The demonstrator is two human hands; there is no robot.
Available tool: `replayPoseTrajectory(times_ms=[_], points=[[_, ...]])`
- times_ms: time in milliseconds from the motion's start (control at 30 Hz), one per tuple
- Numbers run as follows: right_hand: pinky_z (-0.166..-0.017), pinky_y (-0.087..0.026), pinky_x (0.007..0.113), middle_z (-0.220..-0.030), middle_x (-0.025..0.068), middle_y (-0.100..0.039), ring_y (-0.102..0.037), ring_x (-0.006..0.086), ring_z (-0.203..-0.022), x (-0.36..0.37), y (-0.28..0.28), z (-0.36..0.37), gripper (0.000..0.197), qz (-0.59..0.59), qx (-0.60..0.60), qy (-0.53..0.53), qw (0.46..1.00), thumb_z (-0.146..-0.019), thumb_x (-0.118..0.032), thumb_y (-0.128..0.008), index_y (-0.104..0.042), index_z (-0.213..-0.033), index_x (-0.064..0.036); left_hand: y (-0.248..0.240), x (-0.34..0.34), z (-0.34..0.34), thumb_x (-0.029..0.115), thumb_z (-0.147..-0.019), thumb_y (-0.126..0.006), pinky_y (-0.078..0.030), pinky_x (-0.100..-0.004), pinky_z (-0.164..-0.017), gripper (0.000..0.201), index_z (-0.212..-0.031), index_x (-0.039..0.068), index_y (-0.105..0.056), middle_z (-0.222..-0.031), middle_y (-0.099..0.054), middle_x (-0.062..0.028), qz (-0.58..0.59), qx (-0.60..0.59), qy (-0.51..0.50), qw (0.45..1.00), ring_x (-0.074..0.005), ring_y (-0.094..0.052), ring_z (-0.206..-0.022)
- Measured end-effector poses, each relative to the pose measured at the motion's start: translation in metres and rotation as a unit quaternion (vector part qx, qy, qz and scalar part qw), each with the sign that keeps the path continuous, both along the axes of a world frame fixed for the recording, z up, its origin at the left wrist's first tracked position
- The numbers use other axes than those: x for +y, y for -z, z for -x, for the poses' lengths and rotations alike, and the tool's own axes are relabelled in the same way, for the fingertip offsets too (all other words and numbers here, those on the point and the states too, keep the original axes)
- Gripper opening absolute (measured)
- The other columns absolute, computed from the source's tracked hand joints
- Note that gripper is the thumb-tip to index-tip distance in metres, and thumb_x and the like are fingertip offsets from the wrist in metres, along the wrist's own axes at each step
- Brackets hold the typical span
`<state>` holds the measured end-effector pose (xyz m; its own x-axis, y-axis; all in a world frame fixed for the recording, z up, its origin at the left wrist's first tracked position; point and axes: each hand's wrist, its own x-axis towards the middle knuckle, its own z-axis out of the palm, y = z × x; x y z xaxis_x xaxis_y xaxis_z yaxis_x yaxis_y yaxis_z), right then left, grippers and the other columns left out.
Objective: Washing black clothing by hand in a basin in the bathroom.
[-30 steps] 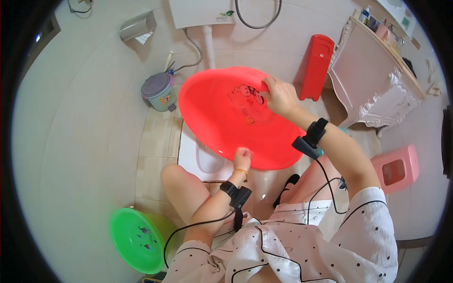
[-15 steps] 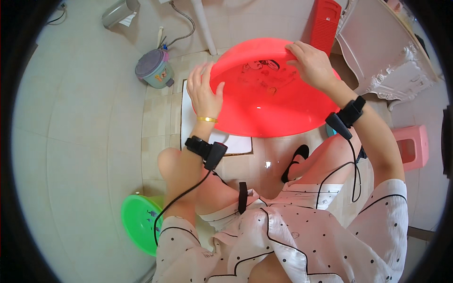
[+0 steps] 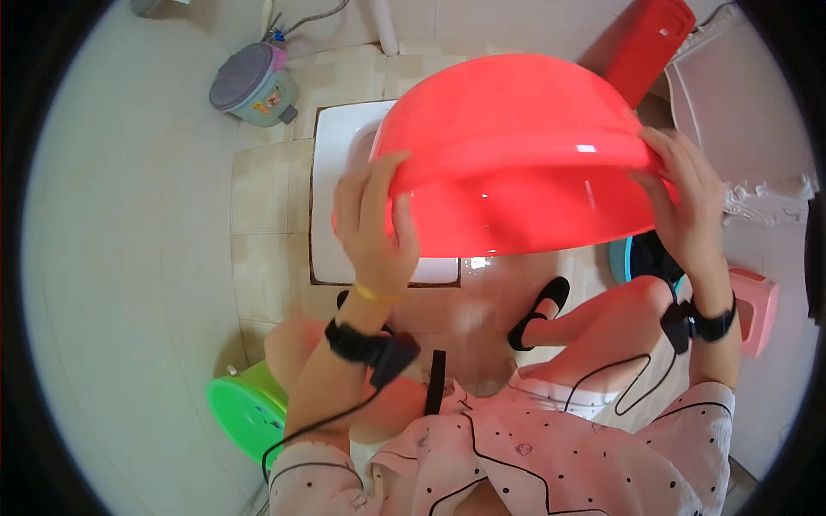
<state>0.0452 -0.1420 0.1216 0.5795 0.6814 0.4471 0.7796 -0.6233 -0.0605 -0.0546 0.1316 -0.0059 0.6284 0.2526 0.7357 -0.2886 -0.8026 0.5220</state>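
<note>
A large red plastic basin (image 3: pixel 508 107) is tilted steeply above the floor, its outer side facing up and its opening turned down toward my legs. At its left rim, my left hand (image 3: pixel 379 211) grips the edge, thumb inside and fingers on the outside. My right hand (image 3: pixel 684 185) clasps the right end of the rim in the same way, slightly blurred. Beneath the basin lies a white squat toilet (image 3: pixel 331 193), partly covered by it.
A lidded grey-green bucket (image 3: pixel 258 90) stands at the far left. The green basin (image 3: pixel 249 417) is near my left knee. On the right are a blue tub (image 3: pixel 619 258) holding dark cloth, a pink stool (image 3: pixel 755 314), a red washboard (image 3: pixel 645 52) and a white cabinet (image 3: pixel 731 112).
The basin has tipped over toward me, so its patterned inside has gone mostly out of sight. My right hand has moved right and nearer; my left has come slightly nearer.
</note>
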Motion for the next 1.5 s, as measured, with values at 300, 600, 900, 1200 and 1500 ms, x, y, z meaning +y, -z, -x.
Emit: replayPoseTrajectory(times_ms=[300,600,900,1200,1500], points=[[-0.062,-0.045,0.038,-0.085,0.0142,-0.058,-0.057,0.0311,-0.074,-0.002,0.008,-0.026,0.039,0.062,0.135,0.006,0.989,-0.061,0.000,-0.068,-0.058,-0.099,0.0000,0.027,-0.004,0.005,-0.009,-0.067,-0.053,-0.043,-0.0359,-0.072,0.039,-0.105,-0.003,-0.058,-0.097,-0.054,-0.0136,0.001,0.130,0.000,0.991,-0.0281,-0.052,-0.084],[-0.069,-0.048,0.039,-0.087,0.0116,-0.058,-0.059,0.0291,-0.081,-0.002,0.003,-0.032,0.039,0.012,0.250,0.002,0.968,-0.061,-0.006,-0.065,-0.058,-0.099,-0.0003,-0.027,-0.012,-0.032,-0.001,-0.066,-0.062,-0.043,-0.0381,-0.071,0.031,-0.097,0.005,-0.059,-0.092,-0.054,-0.0092,0.010,0.227,0.082,0.970,-0.0283,-0.052,-0.080],[-0.083,-0.045,0.040,-0.103,0.0146,-0.057,-0.055,0.0329,-0.097,-0.056,-0.091,-0.022,0.038,-0.071,0.333,0.108,0.934,-0.068,-0.010,-0.069,-0.057,-0.104,-0.0010,-0.099,-0.097,-0.085,0.002,-0.063,-0.067,-0.044,-0.0404,-0.066,0.026,-0.085,0.004,-0.054,-0.083,-0.053,-0.0130,-0.032,0.434,0.308,0.846,-0.0336,-0.054,-0.080],[-0.080,-0.045,0.041,-0.096,0.0131,-0.058,-0.056,0.0320,-0.092,-0.275,-0.174,0.107,0.023,-0.020,0.383,0.432,0.816,-0.075,-0.010,-0.066,-0.058,-0.097,-0.0037,-0.200,-0.209,-0.160,0.012,-0.069,-0.072,-0.044,-0.0418,-0.069,0.027,-0.086,0.004,-0.052,-0.083,-0.054,-0.0151,-0.051,0.498,0.293,0.814,-0.0360,-0.054,-0.081],[-0.072,-0.049,0.041,-0.091,0.0143,-0.060,-0.060,0.0331,-0.083,-0.379,-0.184,0.221,0.015,-0.109,0.493,0.576,0.643,-0.076,-0.011,-0.066,-0.063,-0.089,-0.0044,-0.207,-0.217,-0.229,0.026,-0.070,-0.075,-0.046,-0.0401,-0.079,0.043,-0.099,0.000,-0.058,-0.098,-0.060,-0.0177,-0.191,0.492,0.259,0.809,-0.0345,-0.057,-0.091]])
